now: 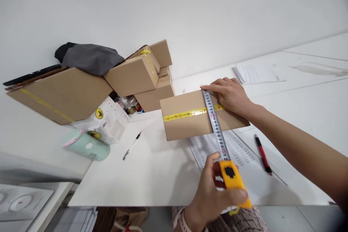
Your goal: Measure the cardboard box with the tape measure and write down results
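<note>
A yellow tape measure [233, 181] sits in my left hand [208, 195], whose fingers are wrapped round its case. Its steel blade [216, 127] is pulled out and lies across a brown cardboard box [185, 128] sealed with yellow printed tape. At the box's far edge, my right hand [230, 94] grips the box, with a fingertip at the blade's end. Part of the box's right side is hidden by that hand. Under the box and blade lies a printed sheet [240, 148] with rows of small figures.
A red and black pen [262, 156] lies at the right, and a clear pen [132, 145] at the left. Stacked cardboard boxes [133, 76], a white avocado-print box [114, 119] and a mint-green cylindrical case [87, 146] stand left. Papers [255, 73] lie near the wall.
</note>
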Motion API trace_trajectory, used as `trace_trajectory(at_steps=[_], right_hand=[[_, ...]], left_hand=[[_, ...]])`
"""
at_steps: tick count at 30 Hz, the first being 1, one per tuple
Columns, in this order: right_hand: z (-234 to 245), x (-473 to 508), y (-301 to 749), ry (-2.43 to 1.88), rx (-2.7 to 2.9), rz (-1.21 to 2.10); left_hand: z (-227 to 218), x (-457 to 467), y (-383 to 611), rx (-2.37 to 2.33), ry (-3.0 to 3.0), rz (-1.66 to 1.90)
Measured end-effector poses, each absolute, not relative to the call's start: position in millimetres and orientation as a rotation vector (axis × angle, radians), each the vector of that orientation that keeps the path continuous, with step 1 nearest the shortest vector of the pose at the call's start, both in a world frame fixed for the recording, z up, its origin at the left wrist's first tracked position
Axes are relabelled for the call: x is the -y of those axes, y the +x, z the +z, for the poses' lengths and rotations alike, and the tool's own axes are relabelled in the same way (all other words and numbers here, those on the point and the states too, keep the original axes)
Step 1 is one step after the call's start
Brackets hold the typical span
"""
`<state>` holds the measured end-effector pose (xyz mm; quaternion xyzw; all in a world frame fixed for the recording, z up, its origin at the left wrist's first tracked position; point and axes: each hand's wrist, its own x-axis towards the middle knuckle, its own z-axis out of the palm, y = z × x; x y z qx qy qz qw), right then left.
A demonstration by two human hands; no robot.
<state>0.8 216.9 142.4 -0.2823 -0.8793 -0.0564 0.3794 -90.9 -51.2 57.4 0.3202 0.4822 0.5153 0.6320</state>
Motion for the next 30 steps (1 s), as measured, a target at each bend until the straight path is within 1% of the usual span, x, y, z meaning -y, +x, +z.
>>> trace_trajectory(at_steps=[4, 8, 24, 30], right_hand=[[141, -212, 2, -0.735, 2.234, -0.163], [141, -209, 3, -0.728, 2.238, -0.162], [139, -205, 4, -0.736, 2.21, -0.169], [143, -190, 5, -0.811, 2.216, -0.229]], left_hand=[[77, 20, -95, -1.024, 0.805, 1.287], [86, 6, -93, -1.026, 0.833, 1.348], [74, 2, -84, -1.02, 0.82, 1.415], [66, 28, -87, -1.091, 0.949, 1.344]])
